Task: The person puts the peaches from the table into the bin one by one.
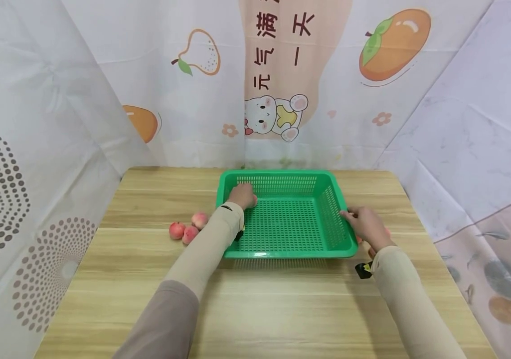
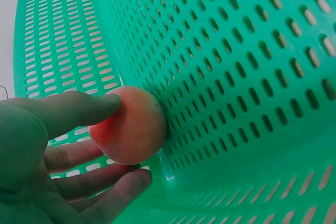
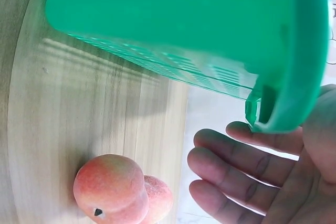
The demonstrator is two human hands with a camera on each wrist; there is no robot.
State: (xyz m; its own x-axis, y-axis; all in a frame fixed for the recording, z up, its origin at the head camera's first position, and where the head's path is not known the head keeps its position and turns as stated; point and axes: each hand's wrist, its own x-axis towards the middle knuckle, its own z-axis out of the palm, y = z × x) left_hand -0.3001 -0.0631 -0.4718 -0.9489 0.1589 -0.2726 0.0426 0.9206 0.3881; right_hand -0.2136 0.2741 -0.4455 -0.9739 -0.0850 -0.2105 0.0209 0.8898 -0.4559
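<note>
A green plastic basket (image 1: 277, 255) with slotted walls and floor stands on the table. My left hand (image 1: 242, 195) is inside it at the left end. Thumb and fingers hold a reddish peach (image 2: 131, 127) low in the basket, close against the slotted surface. At the other end, my right hand (image 1: 366, 225) grips the right rim, its thumb hooked over and hidden in the right wrist view. The other fingers (image 3: 231, 174) of that hand reach out loosely below the rim, outside the basket.
Several peaches (image 1: 176, 230) lie together on the wooden table (image 1: 120, 279), left of the basket and beside my left forearm. Two more peaches (image 3: 110, 187) rest outside the basket's right end, partly behind my right hand in the head view. A printed curtain (image 1: 192, 124) hangs behind the table.
</note>
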